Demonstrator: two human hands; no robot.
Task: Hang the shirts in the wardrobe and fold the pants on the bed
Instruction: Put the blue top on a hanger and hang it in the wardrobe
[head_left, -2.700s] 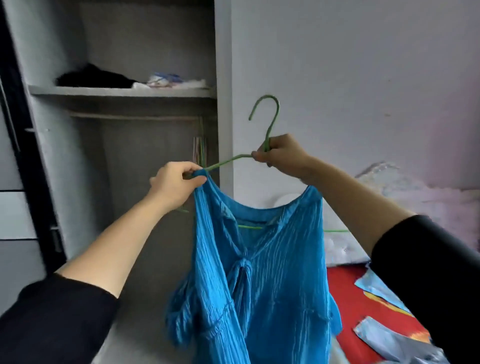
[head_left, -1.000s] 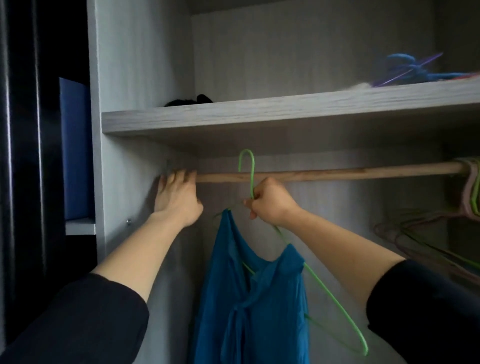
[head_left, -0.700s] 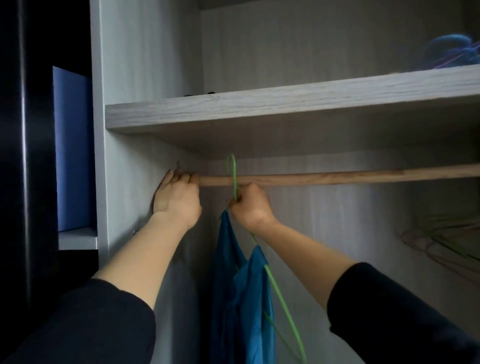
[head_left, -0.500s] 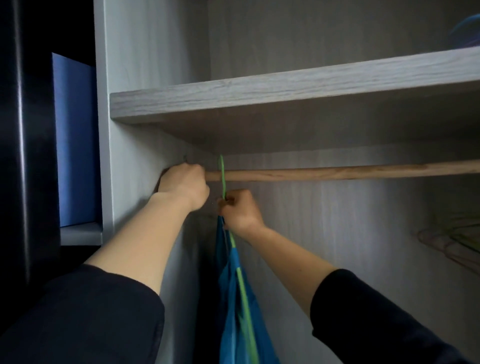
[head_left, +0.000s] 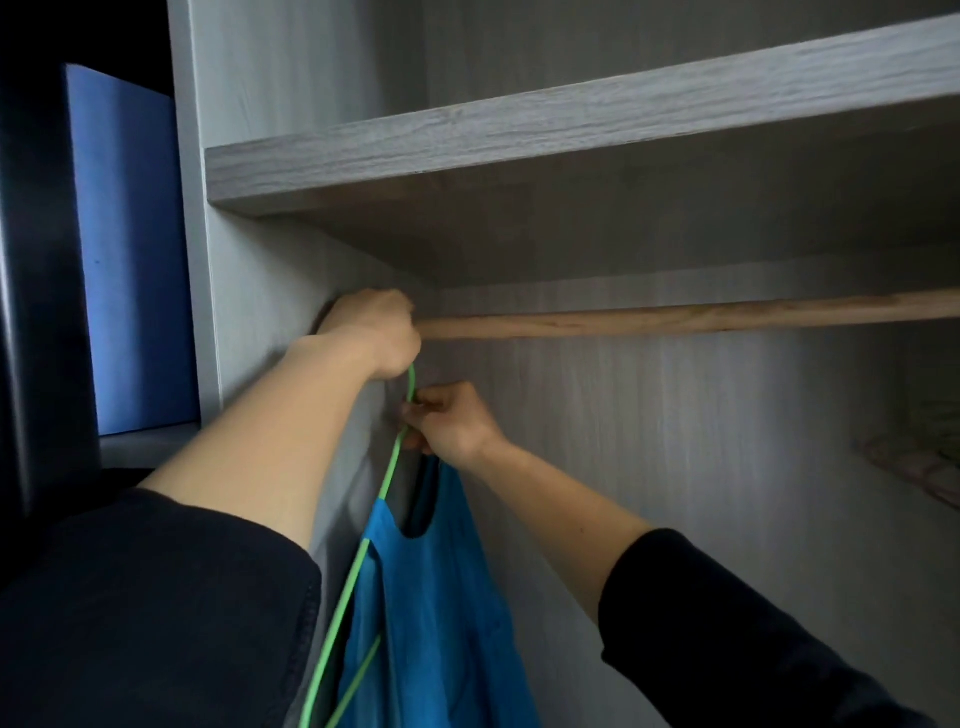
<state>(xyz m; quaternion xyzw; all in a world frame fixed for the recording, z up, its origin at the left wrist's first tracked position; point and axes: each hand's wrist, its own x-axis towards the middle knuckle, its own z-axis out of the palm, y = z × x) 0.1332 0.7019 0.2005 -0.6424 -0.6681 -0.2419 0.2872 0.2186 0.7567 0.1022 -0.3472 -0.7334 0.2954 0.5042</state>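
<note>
Our left hand (head_left: 369, 332) is closed around the left end of the wooden rod (head_left: 675, 319), right where the rod meets the side wall of the wardrobe (head_left: 249, 291). Just below it, our right hand (head_left: 449, 423) pinches the neck of the green hanger (head_left: 393, 470) between curled fingers. The hanger's hook rises behind the left hand, so we cannot tell whether it sits over the rod. The blue shirt (head_left: 431, 597) hangs on the hanger, below the right hand and close to the side wall, with one green wire arm running bare down its left edge. Both our arms wear black sleeves (head_left: 156, 597). A grey wooden shelf (head_left: 571, 124) spans the wardrobe above the rod. At the far right, under the rod, we see a blurred bunch of other hangers (head_left: 914, 462). A blue panel (head_left: 130, 249) stands in the dark space left of the wardrobe wall.
</note>
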